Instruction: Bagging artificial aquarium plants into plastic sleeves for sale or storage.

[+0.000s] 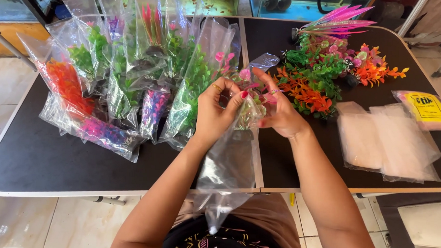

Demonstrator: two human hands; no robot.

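Observation:
Over the middle of the black table (pixel 35 155), my left hand (pixel 215 114) and my right hand (pixel 280 112) both grip the top of a clear plastic bag (pixel 228 164). A small plastic plant with pink flowers (pixel 246 108) sits in the bag's mouth between my fingers. The rest of the bag hangs down past the table's front edge toward my lap. My fingers partly hide the plant.
Several bagged plastic plants (pixel 133 80) lie in a heap on the left. Loose green, orange and pink plastic plants (pixel 327 74) lie at the back right. A stack of clear bags (pixel 388 141) and a yellow-labelled packet (pixel 427 109) rest at the right.

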